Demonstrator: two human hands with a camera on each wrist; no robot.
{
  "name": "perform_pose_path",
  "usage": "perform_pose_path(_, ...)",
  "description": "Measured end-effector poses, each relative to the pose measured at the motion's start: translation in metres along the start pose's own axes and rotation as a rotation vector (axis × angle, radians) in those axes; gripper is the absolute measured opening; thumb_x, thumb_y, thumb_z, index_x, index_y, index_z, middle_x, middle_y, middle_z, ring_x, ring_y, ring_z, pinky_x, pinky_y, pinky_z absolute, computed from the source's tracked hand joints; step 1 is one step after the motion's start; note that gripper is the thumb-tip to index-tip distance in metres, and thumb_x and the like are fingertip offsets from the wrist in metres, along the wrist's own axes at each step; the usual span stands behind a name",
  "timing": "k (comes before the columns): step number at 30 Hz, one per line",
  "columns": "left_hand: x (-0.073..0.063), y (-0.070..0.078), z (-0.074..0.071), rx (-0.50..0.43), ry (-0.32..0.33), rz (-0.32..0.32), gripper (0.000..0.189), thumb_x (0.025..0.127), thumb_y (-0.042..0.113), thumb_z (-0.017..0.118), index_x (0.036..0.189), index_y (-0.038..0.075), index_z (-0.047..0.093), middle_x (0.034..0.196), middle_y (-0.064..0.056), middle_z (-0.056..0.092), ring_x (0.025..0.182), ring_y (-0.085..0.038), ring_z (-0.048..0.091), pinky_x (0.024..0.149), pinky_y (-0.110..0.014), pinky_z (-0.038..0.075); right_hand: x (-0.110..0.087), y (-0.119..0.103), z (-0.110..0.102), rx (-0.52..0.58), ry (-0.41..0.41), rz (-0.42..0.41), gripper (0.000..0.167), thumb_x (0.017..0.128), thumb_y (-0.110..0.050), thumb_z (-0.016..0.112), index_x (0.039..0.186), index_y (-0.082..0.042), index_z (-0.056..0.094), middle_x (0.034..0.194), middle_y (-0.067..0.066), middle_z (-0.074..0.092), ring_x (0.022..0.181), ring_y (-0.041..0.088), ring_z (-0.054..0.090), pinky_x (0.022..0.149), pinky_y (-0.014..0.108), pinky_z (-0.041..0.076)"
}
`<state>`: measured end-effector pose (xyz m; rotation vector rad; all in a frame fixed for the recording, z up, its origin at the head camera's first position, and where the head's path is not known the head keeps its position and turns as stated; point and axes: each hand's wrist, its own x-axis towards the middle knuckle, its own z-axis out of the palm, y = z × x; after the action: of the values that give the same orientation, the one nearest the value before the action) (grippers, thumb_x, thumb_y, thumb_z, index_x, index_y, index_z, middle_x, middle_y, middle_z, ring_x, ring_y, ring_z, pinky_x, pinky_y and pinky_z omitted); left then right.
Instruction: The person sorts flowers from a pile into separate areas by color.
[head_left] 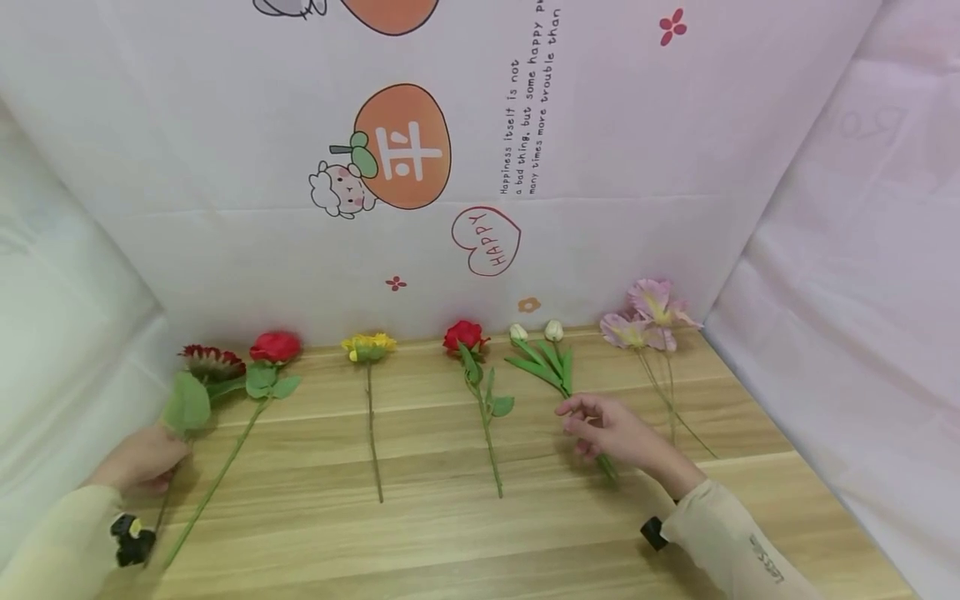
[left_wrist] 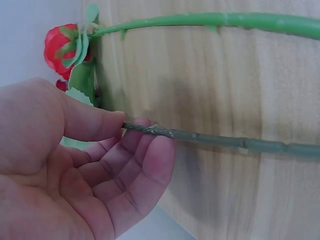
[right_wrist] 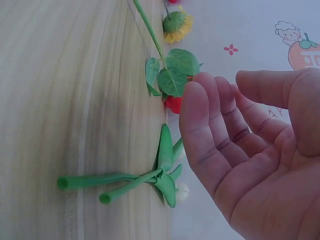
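At the far left my left hand [head_left: 142, 458] pinches the brown-green stem [left_wrist: 215, 140] of a dark red daisy-like flower [head_left: 213, 362] between thumb and fingers. Its broad leaf [head_left: 187, 404] spreads just above the hand. A red rose [head_left: 274, 347] with a long green stem lies right beside it. My right hand [head_left: 611, 429] hovers over the stems of two white tulips [head_left: 553, 331], its fingers loosely curved around nothing. In the right wrist view the tulips' green stems [right_wrist: 115, 179] lie on the wood, apart from the fingers.
Between the hands lie a yellow flower [head_left: 368, 347] and another red rose [head_left: 465, 336]. Pink-purple flowers [head_left: 651, 317] with thin stems lie on the right. A printed white cloth [head_left: 600, 167] rises behind the wooden table [head_left: 435, 533], with white cloth at both sides.
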<state>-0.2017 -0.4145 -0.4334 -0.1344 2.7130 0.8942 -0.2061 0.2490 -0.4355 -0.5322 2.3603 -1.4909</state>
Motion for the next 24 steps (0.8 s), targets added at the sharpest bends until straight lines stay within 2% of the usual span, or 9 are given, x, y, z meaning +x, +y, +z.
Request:
perform_pose_path(2,-0.001,0.001,-0.002,-0.011,-0.003,-0.006,0.023,0.092,0.008,0.048,0.069,0.011,0.046,0.061,-0.001,0.05,0.053,-0.014,0.051,0.051,-0.031,0.054,0.001,-0.001,0.001,-0.003,-0.003,-0.003,0.036,0.105,-0.015,0.057,0.13,0.01,0.053,0.102,0.025,0.06,0.077,0.036,0.066,0.063,0.045,0.061)
perform_pose_path(6,-0.003,0.005,-0.006,-0.058,-0.011,0.001,0.024,0.099,0.01,0.048,0.076,0.007,0.05,0.065,-0.002,0.051,0.057,-0.015,0.054,0.055,-0.031,0.056,0.001,-0.003,0.002,0.0,-0.012,-0.012,0.035,0.106,-0.015,0.056,0.13,0.01,0.053,0.102,0.024,0.06,0.077,0.036,0.067,0.062,0.044,0.061)
perform_pose_path(13,-0.003,0.02,-0.01,-0.197,-0.028,0.002,0.025,0.106,0.015,0.044,0.097,-0.006,0.054,0.091,-0.009,0.056,0.079,-0.018,0.057,0.068,-0.033,0.061,0.002,-0.004,0.003,-0.001,-0.022,-0.002,0.031,0.106,-0.017,0.057,0.128,0.005,0.056,0.102,0.026,0.06,0.08,0.041,0.066,0.064,0.047,0.061)
perform_pose_path(16,-0.002,0.029,-0.007,-0.257,-0.024,0.008,0.027,0.108,0.015,0.042,0.104,-0.01,0.05,0.101,-0.014,0.058,0.085,-0.018,0.061,0.073,-0.034,0.062,0.002,-0.003,0.004,-0.007,-0.03,0.0,0.03,0.106,-0.017,0.056,0.127,0.004,0.057,0.103,0.026,0.06,0.08,0.041,0.066,0.065,0.049,0.06)
perform_pose_path(24,0.002,0.056,0.004,-0.352,0.0,0.082,0.033,0.11,0.013,0.036,0.119,-0.018,0.041,0.104,-0.018,0.06,0.085,-0.017,0.068,0.077,-0.036,0.062,0.003,0.0,0.007,-0.03,-0.039,-0.019,0.025,0.105,-0.017,0.058,0.123,0.0,0.059,0.102,0.026,0.061,0.08,0.043,0.066,0.067,0.053,0.06)
